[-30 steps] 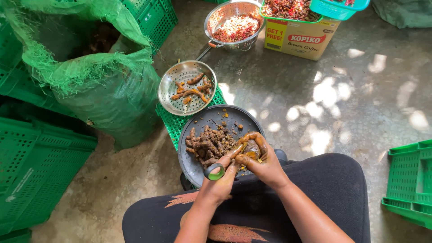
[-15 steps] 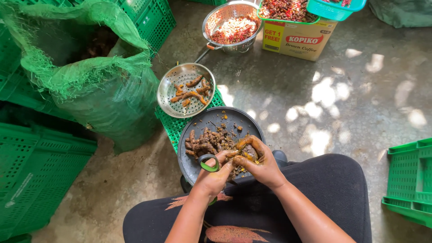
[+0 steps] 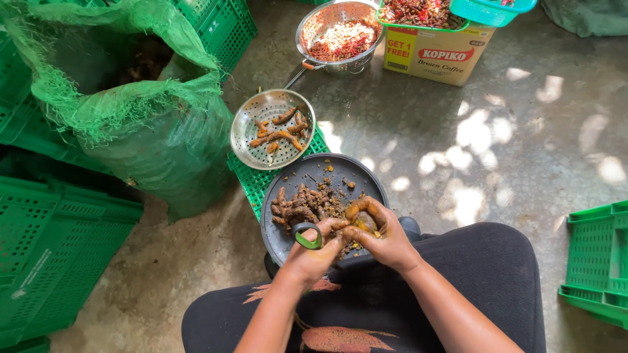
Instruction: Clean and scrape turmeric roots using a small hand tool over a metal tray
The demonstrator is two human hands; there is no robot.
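Observation:
My left hand [image 3: 316, 252] grips a small green-handled peeler [image 3: 307, 235] over a dark round tray [image 3: 327, 171]. My right hand [image 3: 376, 235] is closed around a brown turmeric root [image 3: 364, 221], held against the peeler. Both hands are stained yellow. A heap of unpeeled roots and peelings [image 3: 304, 204] lies on the tray just left of my hands. Beyond the tray, a perforated metal plate [image 3: 255, 110] holds a few peeled orange roots [image 3: 278, 134].
A green mesh sack [image 3: 131, 124] stands at the left beside green plastic crates [image 3: 46, 255]. A metal colander of red chillies [image 3: 337, 36] and a yellow cardboard box [image 3: 435, 55] sit at the back. Another green crate [image 3: 598, 268] is at the right on the concrete floor.
My hands have shifted slightly on the root, with the left hand and peeler drawn lower and closer to my right hand. The rest is unmoved.

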